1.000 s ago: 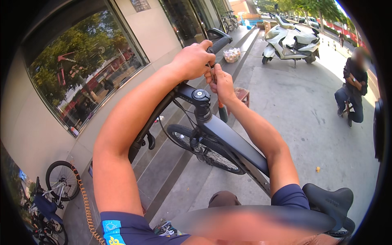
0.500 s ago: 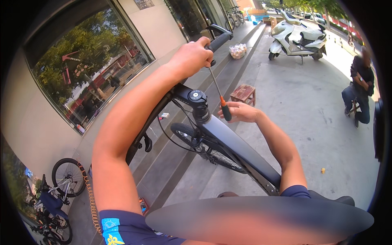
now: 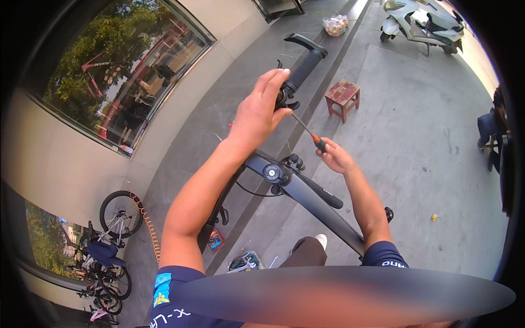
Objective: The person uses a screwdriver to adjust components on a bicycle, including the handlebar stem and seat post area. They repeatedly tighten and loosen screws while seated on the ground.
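My left hand (image 3: pixel 261 116) is closed around the bicycle handlebar beside the black rubber grip (image 3: pixel 304 70). Its fingers lie over the black brake and shifter clamp (image 3: pixel 283 98), partly covering it. In my right hand (image 3: pixel 336 157) is a screwdriver (image 3: pixel 319 142) with an orange and dark green handle. Its thin metal shaft slants up and left to the underside of the clamp; the tip is too small to make out. Below my hands are the round stem cap (image 3: pixel 272 173) and the dark grey frame tube (image 3: pixel 322 210) of the bicycle.
A red-brown wooden stool (image 3: pixel 343 100) stands ahead on the right. Farther off are a bag of round items (image 3: pixel 336 25) and a white scooter (image 3: pixel 424 24). A person (image 3: pixel 486 131) sits at the right edge. Tool trays (image 3: pixel 215 239), parked bikes (image 3: pixel 109 246) and a coiled orange hose (image 3: pixel 149 224) lie left.
My view has tipped lower. My right hand has taken a firmer hold around the screwdriver handle, and the shaft slants more. My left hand's fingers have shifted over the clamp.
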`<state>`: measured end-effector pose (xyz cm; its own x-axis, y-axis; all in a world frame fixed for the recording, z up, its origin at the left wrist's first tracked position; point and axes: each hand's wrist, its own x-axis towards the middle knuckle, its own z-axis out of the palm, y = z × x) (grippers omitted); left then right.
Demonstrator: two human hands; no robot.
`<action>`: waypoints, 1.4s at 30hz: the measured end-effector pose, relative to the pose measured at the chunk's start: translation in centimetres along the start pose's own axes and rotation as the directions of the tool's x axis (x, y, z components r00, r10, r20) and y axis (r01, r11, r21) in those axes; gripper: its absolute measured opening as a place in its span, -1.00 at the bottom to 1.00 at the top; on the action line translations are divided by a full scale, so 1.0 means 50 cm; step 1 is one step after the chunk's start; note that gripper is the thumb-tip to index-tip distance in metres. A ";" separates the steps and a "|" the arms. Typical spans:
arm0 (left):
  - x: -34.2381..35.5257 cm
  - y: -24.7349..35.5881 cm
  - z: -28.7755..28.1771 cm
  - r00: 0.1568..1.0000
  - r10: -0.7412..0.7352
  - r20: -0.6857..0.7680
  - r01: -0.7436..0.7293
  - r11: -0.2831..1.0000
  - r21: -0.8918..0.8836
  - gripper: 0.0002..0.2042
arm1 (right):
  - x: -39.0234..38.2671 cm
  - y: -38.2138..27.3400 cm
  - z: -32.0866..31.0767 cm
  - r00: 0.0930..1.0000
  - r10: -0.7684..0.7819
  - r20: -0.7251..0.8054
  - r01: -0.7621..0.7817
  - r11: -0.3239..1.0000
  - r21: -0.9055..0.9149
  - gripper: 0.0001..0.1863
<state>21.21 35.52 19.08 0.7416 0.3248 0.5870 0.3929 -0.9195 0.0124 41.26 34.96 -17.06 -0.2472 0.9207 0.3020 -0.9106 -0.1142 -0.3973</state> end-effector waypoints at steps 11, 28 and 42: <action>0.023 0.022 -0.029 0.942 -0.329 -0.062 0.330 0.944 0.003 -0.38 | 0.019 0.018 0.106 0.980 0.020 -0.200 0.051 0.938 0.343 -0.67; 0.020 0.044 0.002 0.824 -0.566 -0.011 0.552 0.808 -0.205 -0.52 | -0.020 0.079 0.085 0.874 0.051 -0.482 0.103 0.952 0.287 -0.45; 0.044 0.041 -0.002 0.846 -0.528 0.079 0.533 0.827 -0.180 -0.55 | -0.001 0.095 0.082 0.836 0.088 -0.542 0.128 0.929 0.347 -0.55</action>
<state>23.57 34.34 20.49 0.4625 0.7775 0.4262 0.6224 -0.6271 0.4685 35.60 32.85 -15.43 -0.1068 0.9617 -0.2526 -0.9926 -0.1181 -0.0298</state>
